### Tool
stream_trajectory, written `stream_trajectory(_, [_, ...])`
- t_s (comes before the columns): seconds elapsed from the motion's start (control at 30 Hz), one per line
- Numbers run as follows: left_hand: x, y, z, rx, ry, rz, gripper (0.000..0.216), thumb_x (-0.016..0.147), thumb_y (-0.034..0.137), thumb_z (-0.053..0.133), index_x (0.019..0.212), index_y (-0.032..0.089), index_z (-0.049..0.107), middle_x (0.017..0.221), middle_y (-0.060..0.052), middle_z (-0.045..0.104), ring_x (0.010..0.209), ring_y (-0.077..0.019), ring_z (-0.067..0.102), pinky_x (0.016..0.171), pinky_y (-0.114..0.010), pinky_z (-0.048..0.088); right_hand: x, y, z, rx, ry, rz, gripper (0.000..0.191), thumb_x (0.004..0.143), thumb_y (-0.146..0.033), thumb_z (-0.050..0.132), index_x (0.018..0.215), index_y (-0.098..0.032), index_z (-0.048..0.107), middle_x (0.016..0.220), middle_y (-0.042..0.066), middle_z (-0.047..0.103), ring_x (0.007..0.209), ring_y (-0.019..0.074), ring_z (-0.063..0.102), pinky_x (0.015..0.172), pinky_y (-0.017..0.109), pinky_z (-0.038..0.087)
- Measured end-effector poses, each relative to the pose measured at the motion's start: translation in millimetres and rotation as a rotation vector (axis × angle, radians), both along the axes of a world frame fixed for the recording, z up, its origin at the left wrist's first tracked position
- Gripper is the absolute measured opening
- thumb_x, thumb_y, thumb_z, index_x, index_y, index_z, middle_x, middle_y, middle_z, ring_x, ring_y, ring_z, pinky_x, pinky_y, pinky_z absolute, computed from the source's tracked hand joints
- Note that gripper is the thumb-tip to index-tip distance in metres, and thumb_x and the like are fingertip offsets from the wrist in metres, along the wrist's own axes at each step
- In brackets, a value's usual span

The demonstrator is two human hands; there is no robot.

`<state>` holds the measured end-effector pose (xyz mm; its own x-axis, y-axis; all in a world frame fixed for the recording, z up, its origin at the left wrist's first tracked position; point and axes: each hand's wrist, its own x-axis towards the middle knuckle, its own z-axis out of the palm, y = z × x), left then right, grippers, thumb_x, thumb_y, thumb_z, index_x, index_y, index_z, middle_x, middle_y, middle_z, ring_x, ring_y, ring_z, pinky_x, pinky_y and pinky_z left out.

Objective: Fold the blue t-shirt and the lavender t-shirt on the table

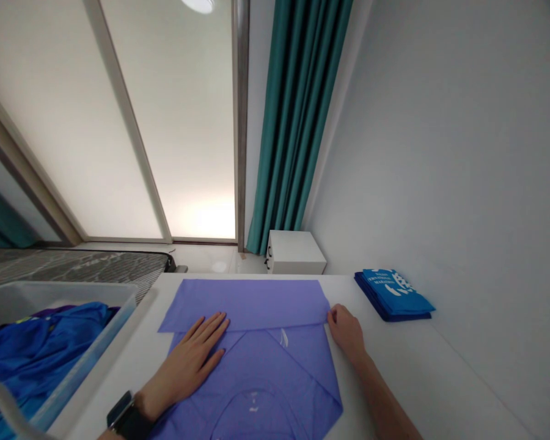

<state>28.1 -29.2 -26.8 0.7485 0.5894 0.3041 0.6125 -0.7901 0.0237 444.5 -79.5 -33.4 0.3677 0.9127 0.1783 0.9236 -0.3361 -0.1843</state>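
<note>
A purple T-shirt point(297, 360) lies spread on the white table, its neckline towards me. Its far part is folded over into a straight band, and one side is folded in on a slant. My left hand point(195, 351), with a dark watch on the wrist, rests flat on the shirt at the band's lower edge, fingers stretched out. At the right end of the band, my right hand point(345, 327) has its fingers closed on the fabric edge.
Folded blue shirts point(394, 293) lie stacked at the table's right, by the wall. Left of the white table point(114, 360), a plastic bin point(123, 299) holds rumpled blue clothes point(41, 348). A white cabinet point(297, 247) and green curtain point(297, 122) stand beyond.
</note>
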Motion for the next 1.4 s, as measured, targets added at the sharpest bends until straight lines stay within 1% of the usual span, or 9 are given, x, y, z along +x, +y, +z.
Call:
stream_trajectory(0.23, [1, -1, 1.4, 0.002, -0.021, -0.001, 0.060, 0.100, 0.041, 0.042, 0.154, 0.027, 0.021, 0.153, -0.004, 0.038, 0.139, -0.0221, 0.039, 0.115, -0.042, 0.033, 5, 1, -1.1, 0.018, 0.070, -0.016, 0.020, 0.093, -0.025, 0.040, 0.084, -0.021, 0.058, 0.086, 0.005, 0.065, 0.075, 0.0180, 0.062, 0.067, 0.028, 0.041])
stream_trajectory(0.37, [1, -1, 1.7, 0.006, -0.018, 0.003, 0.060, 0.100, 0.041, 0.042, 0.154, 0.027, 0.020, 0.154, -0.005, 0.037, 0.140, -0.0224, 0.038, 0.115, -0.043, 0.033, -1, -3, 3.5, 0.130, -0.025, 0.037, 0.027, 0.092, -0.020, 0.037, 0.105, -0.017, 0.061, 0.104, 0.012, 0.065, 0.097, 0.0231, 0.061, 0.083, 0.033, 0.044])
stream_trajectory(0.53, [1, -1, 2.0, 0.022, -0.007, 0.008, 0.060, 0.100, 0.040, 0.041, 0.154, 0.027, 0.020, 0.154, -0.005, 0.036, 0.139, -0.0226, 0.038, 0.115, -0.043, 0.034, -31, -3, 6.4, 0.147, -0.150, 0.313, 0.045, 0.097, -0.027, 0.031, 0.138, -0.016, 0.048, 0.144, 0.012, 0.049, 0.135, 0.0246, 0.040, 0.114, 0.045, 0.023])
stream_trajectory(0.6, [1, -2, 2.4, 0.027, 0.013, 0.009, 0.059, 0.100, 0.041, 0.040, 0.154, 0.026, 0.021, 0.154, -0.005, 0.035, 0.140, -0.0228, 0.038, 0.114, -0.043, 0.034, -43, -1, 2.5, 0.077, -0.140, 0.383, 0.050, 0.098, -0.033, 0.031, 0.145, -0.017, 0.040, 0.151, 0.010, 0.041, 0.141, 0.0233, 0.032, 0.117, 0.047, 0.016])
stream_trajectory(0.7, [2, -3, 2.0, 0.029, 0.032, 0.013, 0.057, 0.101, 0.040, 0.038, 0.154, 0.026, 0.022, 0.155, -0.005, 0.034, 0.141, -0.0226, 0.036, 0.115, -0.043, 0.032, -51, 1, -5.1, -0.030, -0.104, 0.383, 0.056, 0.099, -0.040, 0.030, 0.148, -0.015, 0.036, 0.154, 0.011, 0.035, 0.144, 0.0239, 0.027, 0.118, 0.048, 0.017])
stream_trajectory(0.87, [-1, 0, 6.2, -0.013, 0.012, 0.029, 0.054, 0.101, 0.041, 0.038, 0.152, 0.027, 0.028, 0.153, -0.004, 0.040, 0.138, -0.0221, 0.040, 0.115, -0.042, 0.031, -40, 6, -11.1, -0.013, -0.092, 0.377, 0.052, 0.099, -0.037, 0.028, 0.145, -0.019, 0.042, 0.152, 0.010, 0.038, 0.143, 0.0238, 0.029, 0.118, 0.052, 0.014])
stream_trajectory(1.0, [-8, 27, 27.4, -0.037, -0.023, 0.119, 0.044, 0.101, 0.031, 0.033, 0.144, 0.026, 0.044, 0.143, -0.005, 0.052, 0.131, -0.0222, 0.047, 0.112, -0.043, 0.034, -20, 27, -9.6, 0.041, -0.068, 0.444, 0.048, 0.097, -0.025, 0.029, 0.141, -0.019, 0.049, 0.146, 0.010, 0.047, 0.138, 0.0222, 0.038, 0.116, 0.048, 0.023])
stream_trajectory(1.17, [-21, 89, 55.4, -0.104, 0.031, 0.267, 0.038, 0.096, 0.017, 0.035, 0.124, 0.022, 0.061, 0.121, -0.009, 0.065, 0.114, -0.0240, 0.057, 0.100, -0.041, 0.042, 0, 75, 0.0, 0.038, -0.023, 0.527, 0.048, 0.092, -0.012, 0.029, 0.132, -0.012, 0.056, 0.138, 0.014, 0.055, 0.128, 0.0214, 0.049, 0.111, 0.041, 0.034])
stream_trajectory(1.4, [-37, 151, 51.1, -0.222, 0.201, 0.247, 0.031, 0.090, 0.016, 0.043, 0.112, 0.021, 0.066, 0.111, -0.011, 0.065, 0.107, -0.0241, 0.059, 0.095, -0.038, 0.042, 7, 117, 12.5, -0.050, -0.015, 0.499, 0.040, 0.090, -0.010, 0.038, 0.121, -0.012, 0.064, 0.118, 0.014, 0.065, 0.113, 0.0227, 0.057, 0.100, 0.036, 0.040])
